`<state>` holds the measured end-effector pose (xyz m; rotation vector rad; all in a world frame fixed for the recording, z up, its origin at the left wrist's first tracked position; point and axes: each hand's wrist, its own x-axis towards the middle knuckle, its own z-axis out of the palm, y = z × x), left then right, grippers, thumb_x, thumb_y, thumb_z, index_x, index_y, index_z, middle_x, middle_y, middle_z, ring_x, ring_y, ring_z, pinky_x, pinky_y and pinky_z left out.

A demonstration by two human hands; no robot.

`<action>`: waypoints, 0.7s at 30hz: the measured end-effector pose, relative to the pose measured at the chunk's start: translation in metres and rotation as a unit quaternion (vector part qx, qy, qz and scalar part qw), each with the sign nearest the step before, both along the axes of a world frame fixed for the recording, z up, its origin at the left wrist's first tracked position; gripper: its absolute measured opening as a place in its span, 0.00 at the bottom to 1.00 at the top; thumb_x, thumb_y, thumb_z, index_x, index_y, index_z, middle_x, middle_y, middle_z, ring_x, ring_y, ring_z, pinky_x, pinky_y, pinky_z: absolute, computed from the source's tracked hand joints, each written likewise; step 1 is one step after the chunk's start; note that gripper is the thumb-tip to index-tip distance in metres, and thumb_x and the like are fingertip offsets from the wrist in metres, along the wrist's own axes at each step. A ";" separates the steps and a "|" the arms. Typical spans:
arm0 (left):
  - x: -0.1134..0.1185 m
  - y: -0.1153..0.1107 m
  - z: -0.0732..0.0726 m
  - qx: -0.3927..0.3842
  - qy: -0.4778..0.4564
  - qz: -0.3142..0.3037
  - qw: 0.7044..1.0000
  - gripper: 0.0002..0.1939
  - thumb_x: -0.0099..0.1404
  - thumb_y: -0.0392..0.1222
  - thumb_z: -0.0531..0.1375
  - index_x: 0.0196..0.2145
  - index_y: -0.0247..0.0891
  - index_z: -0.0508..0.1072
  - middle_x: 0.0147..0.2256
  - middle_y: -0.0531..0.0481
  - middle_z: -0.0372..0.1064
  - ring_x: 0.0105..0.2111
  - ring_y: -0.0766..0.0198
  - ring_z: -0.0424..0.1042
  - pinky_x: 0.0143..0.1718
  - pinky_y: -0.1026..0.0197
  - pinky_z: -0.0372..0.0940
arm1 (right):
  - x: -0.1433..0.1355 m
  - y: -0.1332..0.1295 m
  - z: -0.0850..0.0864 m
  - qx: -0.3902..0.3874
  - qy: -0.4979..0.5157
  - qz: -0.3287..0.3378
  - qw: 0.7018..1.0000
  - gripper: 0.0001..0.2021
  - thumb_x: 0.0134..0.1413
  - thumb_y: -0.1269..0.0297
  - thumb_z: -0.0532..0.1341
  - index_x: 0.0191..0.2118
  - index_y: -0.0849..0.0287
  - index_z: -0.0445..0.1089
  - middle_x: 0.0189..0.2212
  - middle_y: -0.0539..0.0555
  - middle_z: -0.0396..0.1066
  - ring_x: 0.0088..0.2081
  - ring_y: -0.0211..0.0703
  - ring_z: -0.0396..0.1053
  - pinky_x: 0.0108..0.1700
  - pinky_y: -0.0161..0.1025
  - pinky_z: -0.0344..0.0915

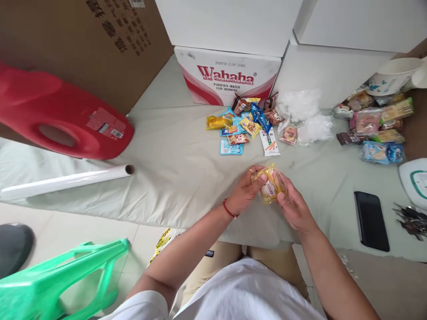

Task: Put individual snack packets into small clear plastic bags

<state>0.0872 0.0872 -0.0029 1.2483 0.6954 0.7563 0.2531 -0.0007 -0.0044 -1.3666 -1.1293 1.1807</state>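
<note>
Holding a small yellow snack pack [269, 189] are two hands, over the near side of the tabletop [167, 164]. The left hand [245, 193] has its thumb on top of the pack, by the upper left part. The right hand [295, 206] has the other side, with its thumb near the low right corner. Each grip is closed in a soft pinch, not a tight fist.

The pack looks light, I think. Its wrap is thin and shiny, so it may crinkle and slide a bit. What is in it looks round and may be soft, like a little cake, so a hard squeeze could squash it. The flat ends of the wrap look like good spots to pinch, and the sides are fine too if the fingers are kind.

Past the hands, a pile of small snack packs [250, 126] sits in front of the red and white box [228, 78]. Puffy clear bags [315, 129] lie just beside that pile. Off to the right are a black phone [372, 220] and some keys [413, 220].
</note>
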 end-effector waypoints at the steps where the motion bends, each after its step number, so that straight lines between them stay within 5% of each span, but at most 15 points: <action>1: 0.009 0.003 -0.002 -0.005 0.005 -0.013 1.000 0.30 0.72 0.66 0.55 0.56 0.38 0.66 0.45 0.43 0.76 0.42 0.56 0.77 0.45 0.54 0.72 | 0.001 -0.002 -0.001 -0.019 0.012 -0.019 1.000 0.33 0.65 0.44 0.63 0.71 0.46 0.58 0.69 0.58 0.61 0.66 0.53 0.66 0.63 0.52 0.70; 6: 0.043 0.028 -0.021 0.140 0.079 -0.019 0.987 0.24 0.64 0.56 0.67 0.52 0.38 0.72 0.48 0.42 0.75 0.51 0.52 0.72 0.55 0.51 0.67 | 0.016 -0.015 0.001 -0.083 0.045 -0.174 0.980 0.30 0.57 0.47 0.70 0.63 0.48 0.70 0.63 0.55 0.71 0.61 0.52 0.71 0.61 0.49 0.71; 8: 0.047 0.037 -0.029 0.136 0.075 -0.037 0.987 0.24 0.67 0.54 0.64 0.53 0.37 0.70 0.47 0.41 0.74 0.49 0.54 0.73 0.53 0.52 0.67 | 0.042 -0.020 0.005 -0.088 0.022 -0.236 0.968 0.29 0.54 0.48 0.73 0.60 0.48 0.73 0.59 0.54 0.74 0.58 0.49 0.72 0.61 0.46 0.69; 13: 0.040 0.047 -0.041 0.061 0.070 -0.074 0.993 0.17 0.71 0.54 0.59 0.47 0.37 0.72 0.40 0.46 0.74 0.41 0.61 0.72 0.44 0.58 0.66 | 0.174 0.000 0.025 -0.031 -0.078 -0.425 0.901 0.22 0.48 0.58 0.74 0.50 0.56 0.77 0.49 0.55 0.78 0.42 0.41 0.75 0.42 0.38 0.72; 17: 0.035 0.054 -0.040 -0.012 0.008 -0.089 0.996 0.21 0.67 0.57 0.64 0.45 0.37 0.72 0.37 0.49 0.73 0.38 0.64 0.71 0.44 0.60 0.64 | 0.293 0.061 0.044 -0.081 -0.192 -0.550 0.809 0.11 0.60 0.72 0.62 0.47 0.60 0.73 0.40 0.58 0.75 0.27 0.35 0.67 0.29 0.39 0.63; 21: 0.032 0.063 -0.035 -0.076 -0.033 -0.080 0.993 0.24 0.65 0.61 0.66 0.45 0.36 0.73 0.36 0.49 0.74 0.38 0.64 0.72 0.46 0.59 0.64 | 0.380 0.121 0.052 -0.073 -0.262 -0.602 0.751 0.16 0.71 0.72 0.47 0.57 0.61 0.66 0.41 0.65 0.72 0.23 0.32 0.60 0.29 0.44 0.61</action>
